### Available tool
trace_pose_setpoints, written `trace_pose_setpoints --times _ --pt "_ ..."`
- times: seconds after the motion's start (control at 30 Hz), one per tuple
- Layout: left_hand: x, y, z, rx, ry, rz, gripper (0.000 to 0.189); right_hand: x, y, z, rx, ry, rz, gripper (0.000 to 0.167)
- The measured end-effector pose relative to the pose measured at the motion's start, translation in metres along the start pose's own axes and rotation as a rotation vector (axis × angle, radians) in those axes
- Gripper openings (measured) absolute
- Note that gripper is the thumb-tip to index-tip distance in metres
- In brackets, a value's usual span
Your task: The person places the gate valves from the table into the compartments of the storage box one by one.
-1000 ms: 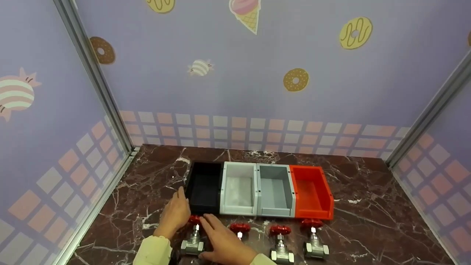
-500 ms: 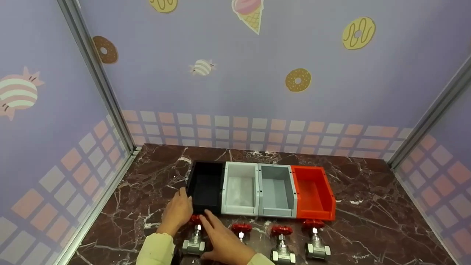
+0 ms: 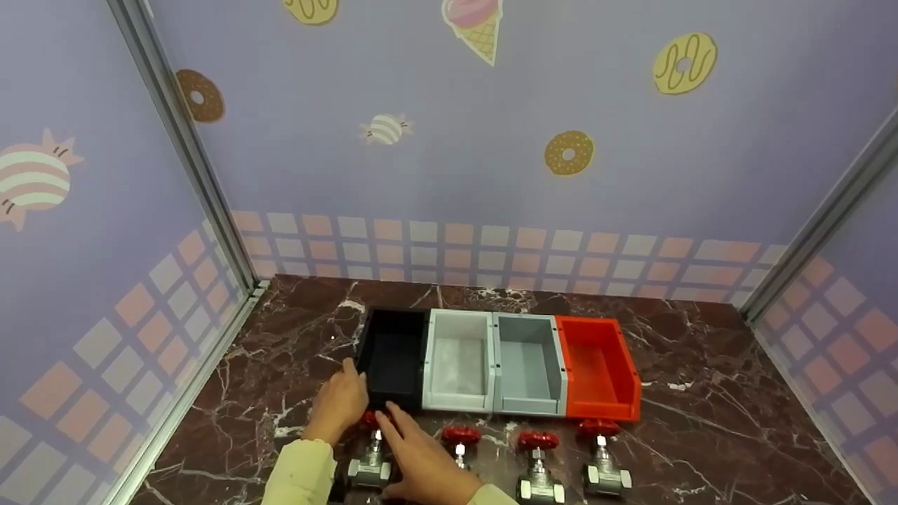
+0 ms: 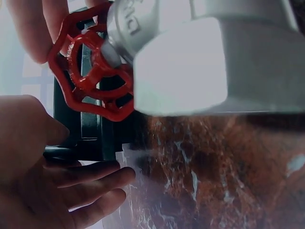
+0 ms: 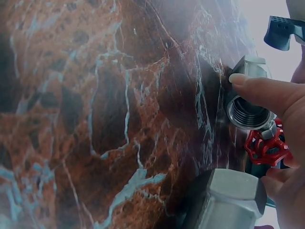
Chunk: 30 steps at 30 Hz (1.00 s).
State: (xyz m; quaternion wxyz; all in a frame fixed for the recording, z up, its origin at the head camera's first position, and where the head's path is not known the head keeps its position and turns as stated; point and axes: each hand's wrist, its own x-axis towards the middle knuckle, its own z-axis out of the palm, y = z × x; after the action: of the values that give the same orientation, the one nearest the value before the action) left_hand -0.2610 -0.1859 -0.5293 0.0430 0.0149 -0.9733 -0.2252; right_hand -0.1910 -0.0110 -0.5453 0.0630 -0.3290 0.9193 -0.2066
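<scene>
My left hand (image 3: 339,397) rests against the left side of the black bin (image 3: 395,361). Its fingers reach fairly straight along the bin in the left wrist view. My right hand (image 3: 431,459) holds the leftmost valve (image 3: 370,468), a metal body with a red handwheel (image 4: 90,81). The thumb (image 5: 243,81) presses on the threaded end of the body in the right wrist view, while fingers touch the wheel's rim. In the head view those fingers partly cover the wheel, close to the bin's front edge.
White (image 3: 459,361), grey (image 3: 526,365) and orange (image 3: 598,368) bins stand side by side right of the black one. Before them are a second valve (image 3: 460,438), partly hidden by my right hand, a third (image 3: 539,470) and a fourth (image 3: 605,463), on the marbled tabletop (image 3: 708,393).
The head view has shifted slightly. My right index fingertip has slid a little left over the handwheel. My left hand and the bins stay in nearly the same place.
</scene>
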Motion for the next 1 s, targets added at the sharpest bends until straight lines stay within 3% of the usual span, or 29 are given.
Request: trace_pose_setpoints --times 0.27,0.6,1.0 --pt "0.004 -0.001 0.003 0.011 0.000 -0.033 0.039 0.003 0.002 0.003 -0.004 -0.009 -0.023 0.119" --pt "0.008 0.000 0.000 0.027 -0.047 -0.056 0.039 0.006 0.001 0.007 -0.112 0.047 -0.105 0.120" --pt "0.010 0.001 0.002 -0.005 -0.086 -0.101 0.031 0.012 -0.004 0.006 -0.219 0.010 -0.072 0.117"
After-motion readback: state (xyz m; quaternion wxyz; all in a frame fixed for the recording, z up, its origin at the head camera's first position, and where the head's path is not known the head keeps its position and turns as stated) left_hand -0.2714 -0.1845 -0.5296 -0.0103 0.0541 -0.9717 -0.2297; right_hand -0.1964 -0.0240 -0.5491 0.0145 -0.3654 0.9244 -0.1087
